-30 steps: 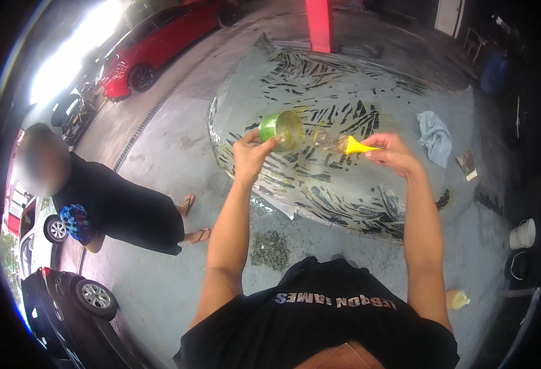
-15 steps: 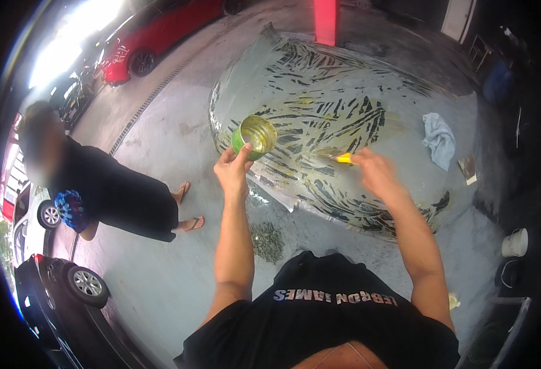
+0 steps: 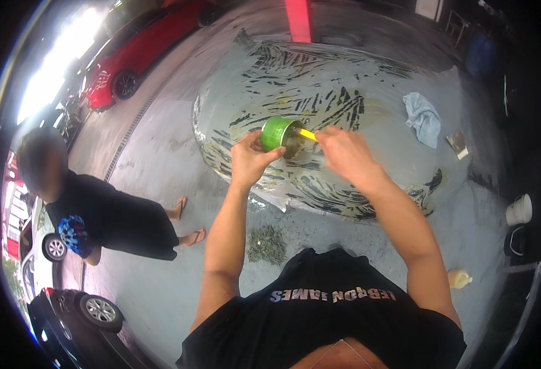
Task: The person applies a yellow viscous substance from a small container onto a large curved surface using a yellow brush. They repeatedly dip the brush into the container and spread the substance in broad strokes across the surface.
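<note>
My left hand (image 3: 251,161) grips a green can (image 3: 273,134), tipped so that its mouth faces right. My right hand (image 3: 346,155) is closed round the yellow handle of a brush (image 3: 307,134). The brush's head end is at the can's mouth; its bristles are mostly hidden there. Beneath both hands lies a broad grey sheet-like surface (image 3: 388,147), streaked with dark and yellowish strokes. I cannot tell what it is made of.
A light blue cloth (image 3: 422,120) and a small flat piece (image 3: 458,145) lie at the right. A person (image 3: 113,212) stands at the left. Beyond are a red post (image 3: 299,21), a red car (image 3: 150,46), a dark car (image 3: 76,326) and a white bucket (image 3: 518,210).
The brush has come up and left from the streaked surface to the can's mouth. My left hand has turned the can toward the right. The whole view has shifted slightly.
</note>
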Available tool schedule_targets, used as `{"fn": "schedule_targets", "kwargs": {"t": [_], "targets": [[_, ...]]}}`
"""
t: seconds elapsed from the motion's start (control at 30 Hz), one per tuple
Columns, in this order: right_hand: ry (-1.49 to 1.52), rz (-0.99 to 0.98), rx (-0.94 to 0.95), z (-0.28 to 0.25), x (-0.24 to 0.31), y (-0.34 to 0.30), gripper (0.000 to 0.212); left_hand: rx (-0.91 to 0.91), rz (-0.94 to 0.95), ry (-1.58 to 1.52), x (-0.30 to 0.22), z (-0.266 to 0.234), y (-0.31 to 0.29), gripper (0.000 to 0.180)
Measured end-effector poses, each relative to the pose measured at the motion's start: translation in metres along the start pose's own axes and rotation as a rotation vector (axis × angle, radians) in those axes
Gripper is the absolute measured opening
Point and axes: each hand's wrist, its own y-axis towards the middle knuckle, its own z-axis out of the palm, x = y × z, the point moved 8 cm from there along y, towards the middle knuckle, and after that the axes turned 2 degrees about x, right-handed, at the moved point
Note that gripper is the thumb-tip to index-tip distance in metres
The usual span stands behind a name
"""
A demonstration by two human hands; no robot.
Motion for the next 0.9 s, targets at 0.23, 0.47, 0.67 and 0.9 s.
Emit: {"fn": "schedule_targets", "kwargs": {"t": [0.23,0.47,0.67,0.9], "targets": [[0.438,0.205,0.290,0.024,-0.048,0.002,0.019,0.058,0.116,0.221,-0.013,0.034,0.010,0.059],[0.905,0.272,0.151,0.047,-0.099,-0.015,0.029,0.022,0.001,-0.036,0.031,0.000,0.030,0.066],[0.659,0.338,-0.309,-0.017,-0.082,-0.066,0.022,-0.246,-0.180,-0.324,0.097,-0.039,0.029,0.065],[0.342,0.315,-0.047,0.011,-0.045,-0.066,0.026,-0.433,-0.338,-0.579,0.101,-0.045,-0.021,0.064]]}}
